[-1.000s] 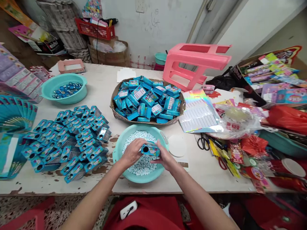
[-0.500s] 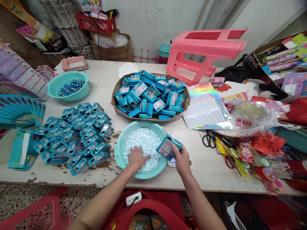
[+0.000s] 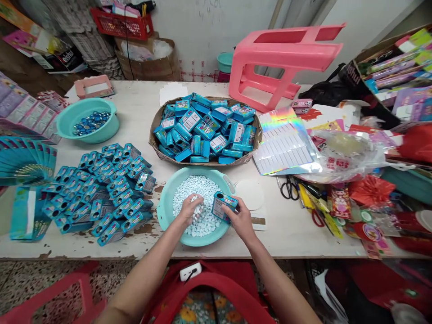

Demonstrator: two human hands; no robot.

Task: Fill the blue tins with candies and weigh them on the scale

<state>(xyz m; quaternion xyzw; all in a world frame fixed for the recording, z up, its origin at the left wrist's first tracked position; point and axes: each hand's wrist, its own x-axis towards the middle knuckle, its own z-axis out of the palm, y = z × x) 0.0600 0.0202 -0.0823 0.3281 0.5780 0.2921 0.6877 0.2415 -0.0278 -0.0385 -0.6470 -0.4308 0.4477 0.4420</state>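
A teal bowl [image 3: 166,208] full of small pale-blue tablets [image 3: 197,190] stands at the table's front edge. My left hand [image 3: 189,209] is closed over the tablets, pinching some of them. My right hand [image 3: 238,215] grips a small blue box [image 3: 222,204] and holds it upright over the bowl's right side, close to my left hand. Behind the bowl, a shallow brown basket [image 3: 156,148] is heaped with more blue boxes [image 3: 205,126]. To the left, several blue boxes [image 3: 108,186] lie in rows on the table.
A second teal bowl [image 3: 67,128] with dark blue beads stands at the back left, with fanned teal cards [image 3: 23,162] beside it. A pink plastic stool [image 3: 280,58] lies on its side behind. Holographic sheets [image 3: 286,144], scissors [image 3: 288,186] and colourful packets crowd the right side.
My right hand has brought the blue box from the bowl's right rim in over the tablets. My left hand has lifted from flat on the tablets into a pinch.
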